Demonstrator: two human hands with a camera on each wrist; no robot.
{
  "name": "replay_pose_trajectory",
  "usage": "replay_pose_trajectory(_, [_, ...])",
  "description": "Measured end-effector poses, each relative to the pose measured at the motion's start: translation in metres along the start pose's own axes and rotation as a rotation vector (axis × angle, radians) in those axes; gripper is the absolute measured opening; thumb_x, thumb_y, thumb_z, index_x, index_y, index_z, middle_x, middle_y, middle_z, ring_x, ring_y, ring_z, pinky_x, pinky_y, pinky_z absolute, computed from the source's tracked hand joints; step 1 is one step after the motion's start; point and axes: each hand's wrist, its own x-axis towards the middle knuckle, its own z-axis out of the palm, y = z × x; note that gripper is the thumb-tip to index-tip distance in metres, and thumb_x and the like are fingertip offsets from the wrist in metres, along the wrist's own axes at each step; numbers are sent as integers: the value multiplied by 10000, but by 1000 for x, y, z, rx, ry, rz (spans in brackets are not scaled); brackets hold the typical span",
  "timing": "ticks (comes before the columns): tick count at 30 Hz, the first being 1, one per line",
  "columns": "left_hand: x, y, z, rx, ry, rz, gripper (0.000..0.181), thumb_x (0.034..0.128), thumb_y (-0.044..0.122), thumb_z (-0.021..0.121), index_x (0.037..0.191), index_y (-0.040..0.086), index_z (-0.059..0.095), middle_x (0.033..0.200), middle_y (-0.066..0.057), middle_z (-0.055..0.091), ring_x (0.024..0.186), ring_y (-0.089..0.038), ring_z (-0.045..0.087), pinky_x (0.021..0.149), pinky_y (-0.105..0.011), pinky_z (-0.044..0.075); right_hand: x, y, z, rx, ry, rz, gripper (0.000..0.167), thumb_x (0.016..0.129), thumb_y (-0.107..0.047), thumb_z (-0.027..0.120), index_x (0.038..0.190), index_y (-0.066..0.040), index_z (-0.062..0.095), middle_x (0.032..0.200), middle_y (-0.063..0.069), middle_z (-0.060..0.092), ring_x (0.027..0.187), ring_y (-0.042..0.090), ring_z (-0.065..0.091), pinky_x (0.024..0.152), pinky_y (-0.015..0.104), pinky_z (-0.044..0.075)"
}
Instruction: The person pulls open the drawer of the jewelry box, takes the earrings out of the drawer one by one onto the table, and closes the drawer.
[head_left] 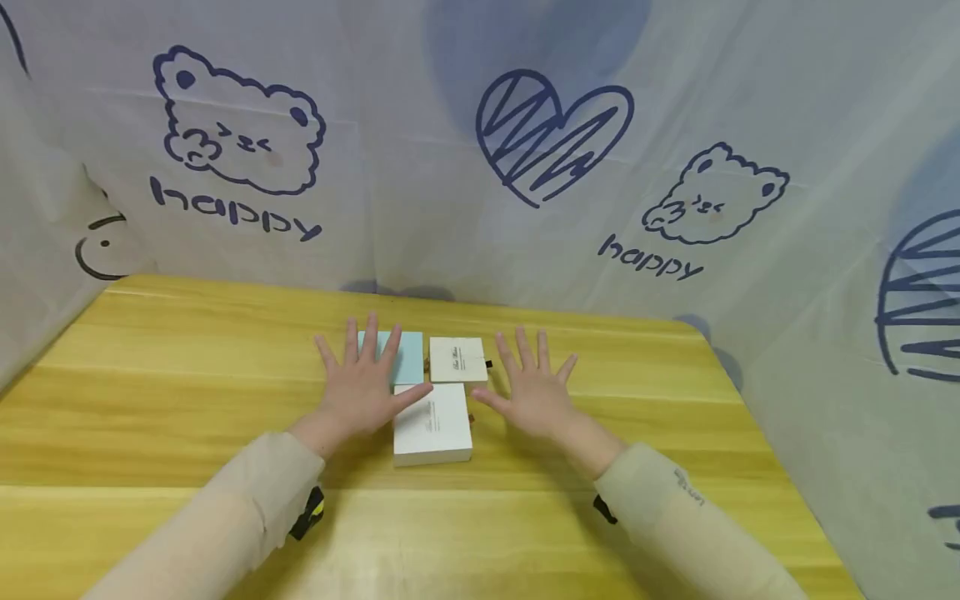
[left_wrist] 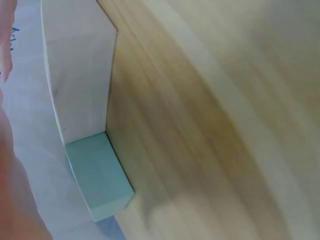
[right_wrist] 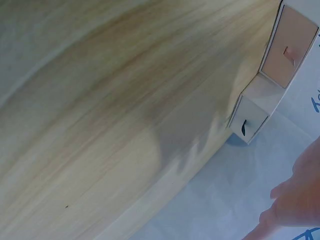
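Observation:
Three small boxes sit close together on the wooden table: a light blue box [head_left: 408, 358], a small white box [head_left: 468, 362] with a black pull tab, and a larger white box [head_left: 442, 437] with a brown tab in front. My left hand [head_left: 358, 392], fingers spread, is over the blue box and partly hides it; its thumb crosses above the larger box. To the right of the boxes, my right hand [head_left: 536, 396] is also spread, holding nothing. In the right wrist view, the larger box shows a brownish drawer front [right_wrist: 287, 47].
The yellow wood-grain table [head_left: 187, 400] ends at a pale cloth backdrop [head_left: 412, 167] with bear, heart and "happy" drawings. The cloth also hangs along both sides. Dark wrist straps [head_left: 307, 512] show beneath the sleeves.

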Motion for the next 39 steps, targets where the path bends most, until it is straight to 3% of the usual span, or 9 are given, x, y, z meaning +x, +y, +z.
replay_pose_trajectory(7, [16, 20, -2, 52, -126, 62, 903, 867, 688, 384, 1500, 83, 167, 1567, -167, 80, 1421, -442, -45, 1002, -728, -124, 1, 9, -10, 2, 62, 10, 833, 904, -622, 390, 1518, -172, 52, 1570, 145, 19, 1419, 445, -48, 981, 774, -5])
replay_pose_trajectory(14, [30, 43, -1, 124, -296, 117, 787, 919, 648, 300, 1470, 86, 287, 1543, -124, 230, 1435, -398, 62, 1012, -706, -147, -4, 18, -16, 40, 126, 10, 968, 793, -798, 102, 1516, -154, 100, 1566, 159, 94, 1428, 433, 1, 1023, 736, -11])
replay_pose_trajectory(17, [35, 50, -2, 143, -349, 107, 776, 924, 649, 274, 1467, 95, 298, 1543, -113, 234, 1439, -382, 67, 1016, -701, -150, -6, 22, -17, 55, 114, 8, 918, 838, -761, 161, 1515, -144, 106, 1566, 163, 85, 1427, 431, -17, 1027, 731, -21])
replay_pose_trajectory(23, [43, 63, -5, 200, -388, 82, 780, 919, 664, 254, 1466, 110, 305, 1541, -94, 250, 1444, -357, 87, 1044, -693, -102, -7, 28, -18, 46, 117, 27, 751, 943, -545, 388, 1512, -135, 120, 1557, 180, 115, 1422, 447, 7, 1031, 728, -2])
replay_pose_trajectory(31, [48, 85, -1, 250, -410, 105, 764, 925, 643, 284, 1481, 118, 264, 1553, -72, 217, 1451, -300, 116, 1067, -670, -90, -3, 37, -17, 64, 108, 66, 710, 958, -538, 355, 1507, -134, 155, 1548, 174, 174, 1424, 436, 53, 1046, 715, 11])
replay_pose_trajectory(35, [49, 97, 0, 301, -394, 138, 716, 923, 610, 364, 1436, 112, 375, 1517, -71, 316, 1439, -264, 198, 1089, -654, -44, 0, 45, -15, 102, 96, 108, 652, 977, -505, 330, 1471, -83, 269, 1488, 182, 327, 1391, 426, 202, 1062, 696, 50])
replay_pose_trajectory(39, [48, 107, 2, 347, -392, 168, 621, 905, 578, 457, 1358, 156, 499, 1465, -44, 412, 1425, -241, 245, 1103, -635, -24, 2, 54, -11, 141, 31, 152, 587, 999, -453, 302, 1414, -46, 380, 1425, 165, 436, 1328, 414, 325, 1062, 673, 104])
